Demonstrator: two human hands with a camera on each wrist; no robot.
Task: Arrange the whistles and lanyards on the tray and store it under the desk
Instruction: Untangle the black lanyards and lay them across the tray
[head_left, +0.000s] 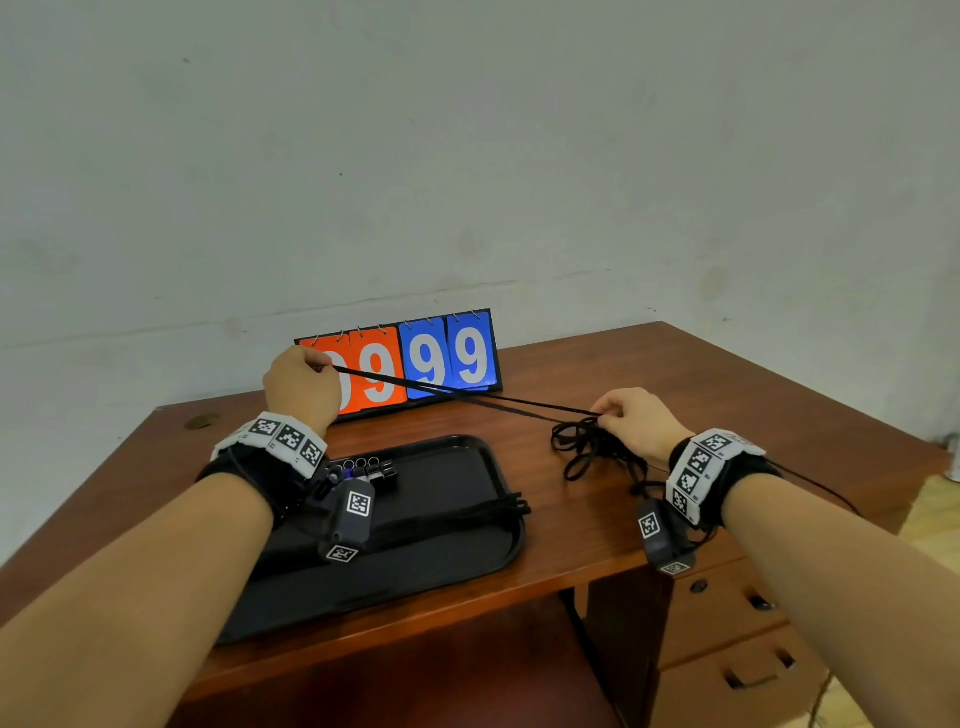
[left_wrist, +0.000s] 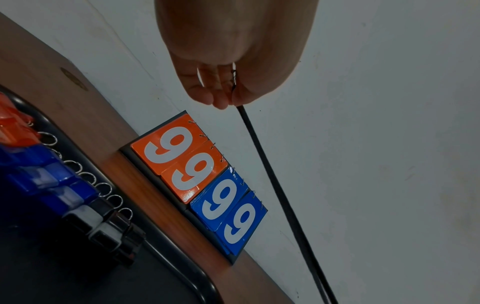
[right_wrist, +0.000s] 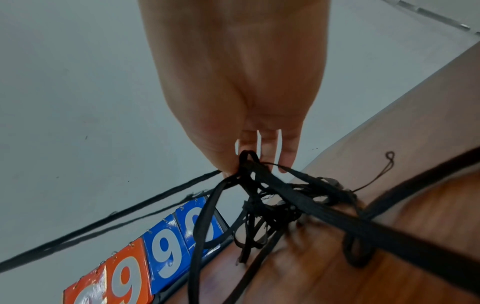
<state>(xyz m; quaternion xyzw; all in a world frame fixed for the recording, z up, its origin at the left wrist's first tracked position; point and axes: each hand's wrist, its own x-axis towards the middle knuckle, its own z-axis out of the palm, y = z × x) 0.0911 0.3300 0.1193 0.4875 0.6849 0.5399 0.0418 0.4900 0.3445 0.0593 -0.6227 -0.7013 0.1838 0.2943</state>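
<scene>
While both hands pinch one lanyard (head_left: 457, 393):
left hand (head_left: 301, 387): pinching its end, by scoreboard (head_left: 415, 358)
right hand (head_left: 641, 423): pinching other end over tangle (head_left: 592, 447), right of scoreboard
whistles (left_wrist: 52, 181): on tray (head_left: 467, 561), before scoreboard

desk (head_left: 649, 374): glossy wood | tray (head_left: 467, 540): smooth black plastic | lanyard (head_left: 467, 395): matt woven cloth

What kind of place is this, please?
Probably a sports office or equipment room: an orange and blue flip scoreboard stands on a brown wooden desk with drawers, against a plain grey wall.
</scene>
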